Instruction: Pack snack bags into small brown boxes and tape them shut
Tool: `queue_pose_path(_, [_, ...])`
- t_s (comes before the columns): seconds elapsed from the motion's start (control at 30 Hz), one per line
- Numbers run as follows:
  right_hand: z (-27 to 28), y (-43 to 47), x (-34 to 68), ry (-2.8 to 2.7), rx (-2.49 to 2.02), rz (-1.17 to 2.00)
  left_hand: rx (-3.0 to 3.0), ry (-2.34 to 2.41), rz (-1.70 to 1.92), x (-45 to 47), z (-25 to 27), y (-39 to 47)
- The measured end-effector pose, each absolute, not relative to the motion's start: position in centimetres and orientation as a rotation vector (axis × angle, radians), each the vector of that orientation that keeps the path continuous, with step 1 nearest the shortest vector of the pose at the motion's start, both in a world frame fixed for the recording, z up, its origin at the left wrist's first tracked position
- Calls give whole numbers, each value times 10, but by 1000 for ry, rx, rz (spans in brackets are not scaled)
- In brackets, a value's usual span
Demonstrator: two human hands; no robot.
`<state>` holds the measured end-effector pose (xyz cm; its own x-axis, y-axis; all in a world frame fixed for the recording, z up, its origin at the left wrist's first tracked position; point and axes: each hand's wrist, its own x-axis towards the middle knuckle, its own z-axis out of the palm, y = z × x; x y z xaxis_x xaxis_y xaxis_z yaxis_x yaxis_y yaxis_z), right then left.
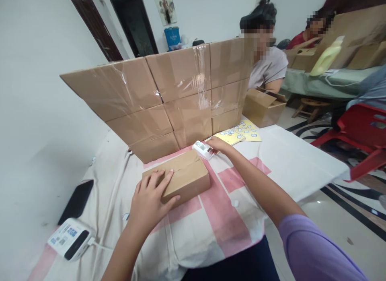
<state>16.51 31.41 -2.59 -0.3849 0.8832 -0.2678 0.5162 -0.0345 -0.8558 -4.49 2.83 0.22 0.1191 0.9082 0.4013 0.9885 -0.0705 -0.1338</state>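
A closed brown cardboard box (189,180) lies flat on the table in front of me. My left hand (153,190) rests on its left end, fingers spread over the top and the thumb along the near side. Just beyond the box's far right corner, my right hand (218,145) has its fingers curled round one end of a small white device (201,148) with a greyish panel on top. Part of that device is hidden by the fingers. Beside this hand lies a yellow sheet (250,132) with several small white pieces with dark outlines on it.
A tall wall of taped cardboard boxes (187,96) stands behind the box. On the left are a black phone (76,201) and a white cabled device (72,237). An open carton (263,108) stands near a seated person (267,63). A red chair (362,132) is at right.
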Motion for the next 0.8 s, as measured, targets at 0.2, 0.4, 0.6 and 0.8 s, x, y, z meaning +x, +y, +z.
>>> queue_pose_path(0.2, [-38,297,177,-1726,-1410,1490,-2019,-1836,-300,-44,2,28])
queue_pose_path(0.4, [-47,284,190,-1601,-1363,1523,-2014,-1816,-291,-43,3,27])
queue_pose_path(0.6, [-54,281,206,-1687,-1514,1615,-2009,-1828,-280,-42,4,27])
queue_pose_path(0.8, [-50,286,222,-2006,-1769,1280,-2004,-1845,-275,-42,4,27])
